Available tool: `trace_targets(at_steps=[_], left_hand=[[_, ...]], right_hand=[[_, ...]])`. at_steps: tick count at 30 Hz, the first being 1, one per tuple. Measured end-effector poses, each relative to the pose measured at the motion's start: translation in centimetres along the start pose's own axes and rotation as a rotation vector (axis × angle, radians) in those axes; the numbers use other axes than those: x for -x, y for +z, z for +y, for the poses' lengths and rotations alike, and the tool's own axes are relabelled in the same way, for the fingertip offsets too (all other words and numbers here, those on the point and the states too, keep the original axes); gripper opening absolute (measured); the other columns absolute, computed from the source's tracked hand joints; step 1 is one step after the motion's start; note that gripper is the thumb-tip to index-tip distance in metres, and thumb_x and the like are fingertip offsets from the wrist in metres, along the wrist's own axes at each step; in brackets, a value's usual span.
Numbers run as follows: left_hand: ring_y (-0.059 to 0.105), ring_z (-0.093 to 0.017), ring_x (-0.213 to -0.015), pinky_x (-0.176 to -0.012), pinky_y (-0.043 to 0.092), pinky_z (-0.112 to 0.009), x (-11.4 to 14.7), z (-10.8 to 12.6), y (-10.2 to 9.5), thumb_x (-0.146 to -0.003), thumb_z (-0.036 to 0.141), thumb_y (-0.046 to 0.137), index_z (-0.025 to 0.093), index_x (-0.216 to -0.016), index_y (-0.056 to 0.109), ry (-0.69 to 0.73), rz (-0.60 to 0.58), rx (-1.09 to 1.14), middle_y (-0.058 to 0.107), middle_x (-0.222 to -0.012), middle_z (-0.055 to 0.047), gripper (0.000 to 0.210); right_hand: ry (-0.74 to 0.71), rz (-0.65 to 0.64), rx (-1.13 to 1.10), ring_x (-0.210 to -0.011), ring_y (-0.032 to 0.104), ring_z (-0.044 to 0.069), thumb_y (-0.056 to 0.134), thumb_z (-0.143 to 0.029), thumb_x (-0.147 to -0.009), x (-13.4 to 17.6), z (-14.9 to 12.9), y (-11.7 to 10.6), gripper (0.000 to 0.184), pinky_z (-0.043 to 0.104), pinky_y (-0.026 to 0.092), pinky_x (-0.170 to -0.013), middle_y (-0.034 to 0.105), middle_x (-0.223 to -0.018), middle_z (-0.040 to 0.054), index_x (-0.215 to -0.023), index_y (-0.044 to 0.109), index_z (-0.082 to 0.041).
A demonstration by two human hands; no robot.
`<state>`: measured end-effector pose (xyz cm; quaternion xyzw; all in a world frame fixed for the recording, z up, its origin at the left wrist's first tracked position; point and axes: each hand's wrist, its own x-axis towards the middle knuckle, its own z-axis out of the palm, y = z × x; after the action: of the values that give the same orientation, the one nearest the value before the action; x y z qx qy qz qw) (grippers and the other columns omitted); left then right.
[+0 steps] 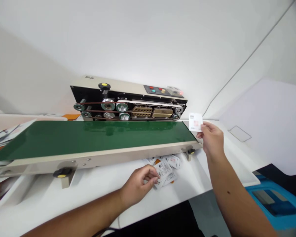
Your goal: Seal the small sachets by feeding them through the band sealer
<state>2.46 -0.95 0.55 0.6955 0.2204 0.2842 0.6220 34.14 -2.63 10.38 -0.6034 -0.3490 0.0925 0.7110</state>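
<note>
Between the thumb and fingers of my right hand (pixel 212 138) is a small flat white sachet (pixel 195 121) with print on it, raised upright at the right end of the green conveyor belt (pixel 93 138). My left hand (pixel 139 184) is closed, with its thumb and fingertips pinched at the edge of a printed white sachet (pixel 163 169). That one lies over a loose pile of similar sachets (pixel 174 161), some with orange showing, on the white table in front of the conveyor. The far side of the pile is partly hidden under the conveyor's edge.
Behind the belt stands a band sealing machine (pixel 128 98) with pulleys, coloured switches and a lit red light. At the left end, a white bin (pixel 24 187) holds sachets. A black knob (pixel 191 151) juts from the conveyor's front. A blue plastic stool (pixel 273 204) is at lower right.
</note>
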Motion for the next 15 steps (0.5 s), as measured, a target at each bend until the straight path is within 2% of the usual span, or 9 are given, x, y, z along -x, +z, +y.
trace_targets(at_steps=[3, 5, 9, 15], left_hand=[[0.071, -0.021, -0.082, -0.076, 0.057, -0.033, 0.0, -0.1, 0.0, -0.091, 0.024, 0.063, 0.016, -0.092, 0.064, 0.033, -0.003, -0.027, 0.074, -0.091, -0.009, 0.009], [0.071, -0.021, -0.081, -0.074, 0.057, -0.031, 0.0, -0.2, 0.1, -0.091, 0.023, 0.062, 0.016, -0.091, 0.065, 0.053, -0.010, -0.052, 0.074, -0.090, -0.009, 0.008], [0.071, -0.020, -0.081, -0.073, 0.056, -0.029, 0.0, -0.2, 0.0, -0.090, 0.019, 0.061, 0.016, -0.090, 0.067, 0.083, -0.017, -0.106, 0.076, -0.089, -0.008, 0.007], [0.071, -0.019, -0.081, -0.072, 0.056, -0.026, 0.0, 0.4, -0.2, -0.088, 0.014, 0.059, 0.016, -0.088, 0.067, 0.120, -0.019, -0.133, 0.077, -0.088, -0.006, 0.008]], right_hand=[[0.017, 0.139, 0.103, -0.039, 0.056, 0.010, 0.072, -0.024, -0.073, -4.4, 0.2, -0.1, 0.030, 0.018, 0.042, -0.038, 0.064, -0.054, -0.0005, -0.099, 0.072, -0.008], [0.096, 0.148, 0.124, -0.039, 0.057, 0.010, 0.068, -0.019, -0.072, -5.6, 0.5, 0.2, 0.029, 0.017, 0.043, -0.038, 0.064, -0.052, -0.0006, -0.099, 0.071, -0.008], [0.243, 0.028, 0.103, -0.037, 0.057, 0.012, 0.068, -0.015, -0.072, -5.7, 0.9, 1.6, 0.027, 0.017, 0.045, -0.036, 0.063, -0.048, -0.0010, -0.098, 0.071, -0.010], [0.321, -0.169, 0.083, -0.041, 0.059, 0.011, 0.069, -0.013, -0.078, -4.8, 0.5, 4.2, 0.013, 0.015, 0.047, -0.038, 0.066, -0.052, 0.0015, -0.091, 0.071, -0.014]])
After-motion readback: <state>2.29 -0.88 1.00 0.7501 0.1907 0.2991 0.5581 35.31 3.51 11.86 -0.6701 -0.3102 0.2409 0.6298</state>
